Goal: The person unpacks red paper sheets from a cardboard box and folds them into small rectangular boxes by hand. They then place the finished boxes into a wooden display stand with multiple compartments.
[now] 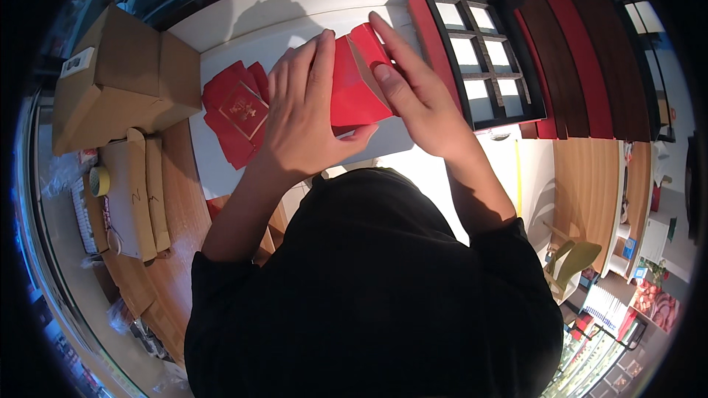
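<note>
Both of my hands hold a small red paper box (pixel 354 81) above the white table (pixel 243 29). My left hand (pixel 306 110) wraps its left side, the thumb curling under the bottom edge. My right hand (pixel 417 92) grips the right side with the thumb pressed on the box's open flap and the fingers reaching past its top. A stack of flat red box blanks (pixel 236 114) with a gold square emblem lies on the table just left of my left hand.
A black tray with white square compartments (pixel 479 59) sits to the right, beside dark red and brown lids (pixel 582 51). A brown cardboard box (pixel 125 77) and folded cardboard (pixel 136 195) with a tape roll (pixel 99 180) lie at the left.
</note>
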`<move>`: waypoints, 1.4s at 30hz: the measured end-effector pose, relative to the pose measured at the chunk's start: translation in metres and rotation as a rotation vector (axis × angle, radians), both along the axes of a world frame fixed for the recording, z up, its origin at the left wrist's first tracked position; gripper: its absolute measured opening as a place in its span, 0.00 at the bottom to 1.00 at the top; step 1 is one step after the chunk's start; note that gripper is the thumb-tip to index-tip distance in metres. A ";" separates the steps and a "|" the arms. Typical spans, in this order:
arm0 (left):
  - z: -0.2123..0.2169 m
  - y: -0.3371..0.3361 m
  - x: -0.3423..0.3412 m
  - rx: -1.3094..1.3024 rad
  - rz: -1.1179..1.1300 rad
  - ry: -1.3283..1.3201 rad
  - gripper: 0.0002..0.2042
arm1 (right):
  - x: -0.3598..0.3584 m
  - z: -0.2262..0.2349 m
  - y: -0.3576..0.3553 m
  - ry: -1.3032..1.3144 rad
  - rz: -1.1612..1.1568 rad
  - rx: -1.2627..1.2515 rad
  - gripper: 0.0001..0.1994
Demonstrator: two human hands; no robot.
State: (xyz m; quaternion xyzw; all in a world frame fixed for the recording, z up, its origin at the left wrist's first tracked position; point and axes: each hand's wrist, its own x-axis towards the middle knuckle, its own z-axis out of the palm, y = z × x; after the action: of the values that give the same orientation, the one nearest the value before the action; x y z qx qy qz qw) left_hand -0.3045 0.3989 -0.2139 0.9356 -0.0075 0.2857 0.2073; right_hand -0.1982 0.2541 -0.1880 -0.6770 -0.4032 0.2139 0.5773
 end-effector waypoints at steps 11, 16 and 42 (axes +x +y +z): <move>-0.002 -0.002 0.006 0.089 0.049 0.010 0.52 | -0.001 -0.009 0.006 -0.168 0.014 0.014 0.25; -0.004 0.001 0.008 0.091 0.045 0.013 0.54 | -0.012 -0.013 0.010 -0.266 -0.023 0.010 0.30; -0.029 0.004 -0.015 -0.324 0.063 -0.441 0.36 | 0.005 -0.048 0.012 0.618 -0.313 0.628 0.26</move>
State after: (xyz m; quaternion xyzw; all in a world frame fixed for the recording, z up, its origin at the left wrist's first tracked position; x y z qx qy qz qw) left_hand -0.3194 0.4026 -0.2430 0.8051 0.0224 0.4864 0.3386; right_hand -0.1929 0.2659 -0.2358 -0.4269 -0.1507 0.1836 0.8725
